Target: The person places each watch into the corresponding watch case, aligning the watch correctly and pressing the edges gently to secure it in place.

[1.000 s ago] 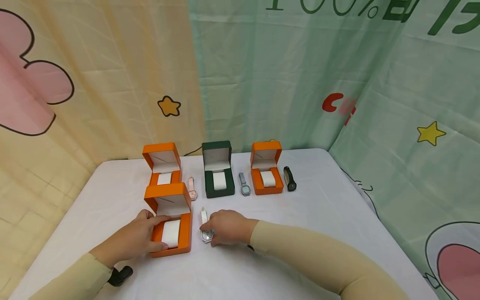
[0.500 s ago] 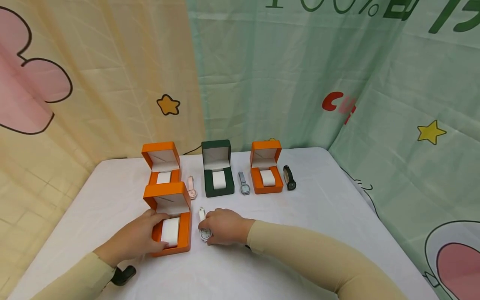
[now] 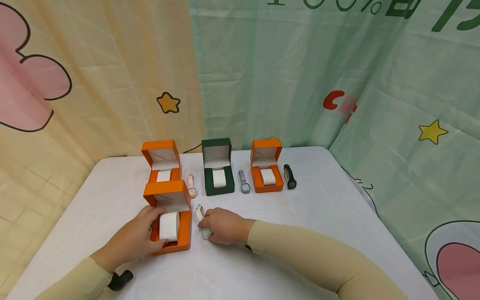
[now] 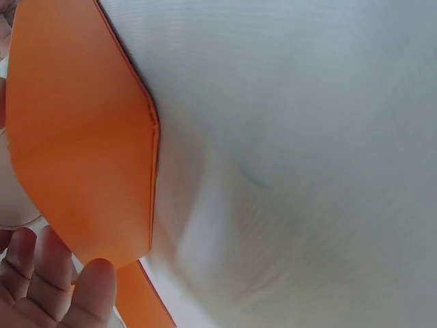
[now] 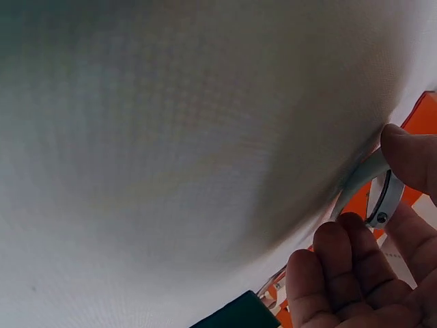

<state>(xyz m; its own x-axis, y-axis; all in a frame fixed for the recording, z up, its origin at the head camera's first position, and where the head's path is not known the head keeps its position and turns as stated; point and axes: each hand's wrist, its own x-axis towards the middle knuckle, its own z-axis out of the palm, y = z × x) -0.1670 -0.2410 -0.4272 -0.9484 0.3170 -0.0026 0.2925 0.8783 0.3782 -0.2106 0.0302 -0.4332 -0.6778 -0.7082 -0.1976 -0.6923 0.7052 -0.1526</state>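
Note:
In the head view my left hand point(image 3: 129, 235) is at the front orange watch box point(image 3: 184, 233), its lid standing up. Its thumb and fingers pinch the white watch cushion point(image 3: 169, 227) from both ends, and the cushion sits slightly raised in the box. To the right, my right hand point(image 3: 226, 226) holds a white-strapped wristwatch point(image 3: 205, 232) by the dial end, with the strap pointing away. The right wrist view shows the watch point(image 5: 387, 199) between thumb and fingers. In the left wrist view an orange box wall point(image 4: 82, 130) hides most of what the left fingers hold.
Behind stand an orange box point(image 3: 153, 177), a green box point(image 3: 208, 183) and another orange box point(image 3: 256, 181), lids up, each with a white cushion. Pink point(image 3: 192, 191), blue point(image 3: 245, 186) and black point(image 3: 290, 179) watches lie beside them on the white-covered table point(image 3: 318, 200).
The white cushion has risen a little in the front box with my left hand. My right hand has shifted slightly left, and the watch's strap now tilts up and leftward.

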